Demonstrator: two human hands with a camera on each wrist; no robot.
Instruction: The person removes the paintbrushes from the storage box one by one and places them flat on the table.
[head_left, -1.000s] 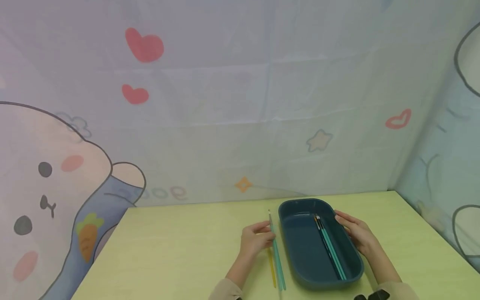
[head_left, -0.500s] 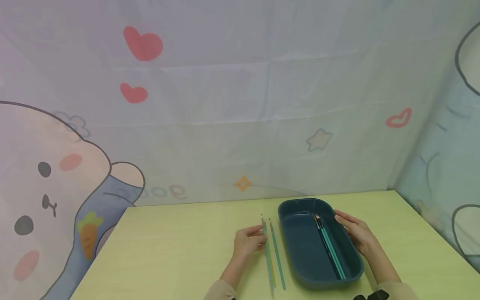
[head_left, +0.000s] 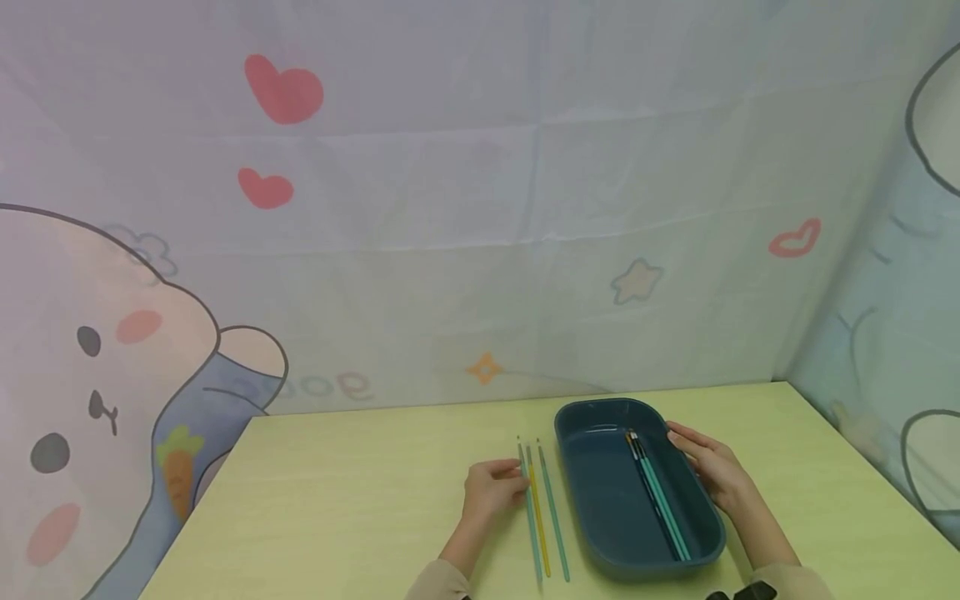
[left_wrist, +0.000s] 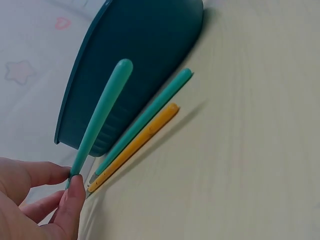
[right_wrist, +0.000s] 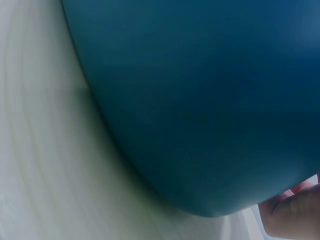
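My left hand (head_left: 491, 492) pinches a teal paintbrush (left_wrist: 102, 107) between thumb and fingertips, its rounded handle end tilted up from the table in the left wrist view. Just to its right a yellow paintbrush (head_left: 538, 521) and another teal paintbrush (head_left: 554, 517) lie side by side. A dark blue oblong tray (head_left: 603, 508) stands right of these, with teal and dark-handled paintbrushes (head_left: 662, 500) lying along its right side. At the tray's far right rim, my right hand (head_left: 716, 471) grips the edge, thumb at the rim and fingers along the outer wall.
The pale yellow-green table (head_left: 360, 500) runs back to a printed cloth (head_left: 420, 208) with hearts and a cartoon animal. Another cloth panel (head_left: 892, 333) hangs along the right side.
My left hand has moved left and slightly nearer with the teal paintbrush, from over the other loose paintbrushes to the left of the yellow one. My right hand stays at the tray.
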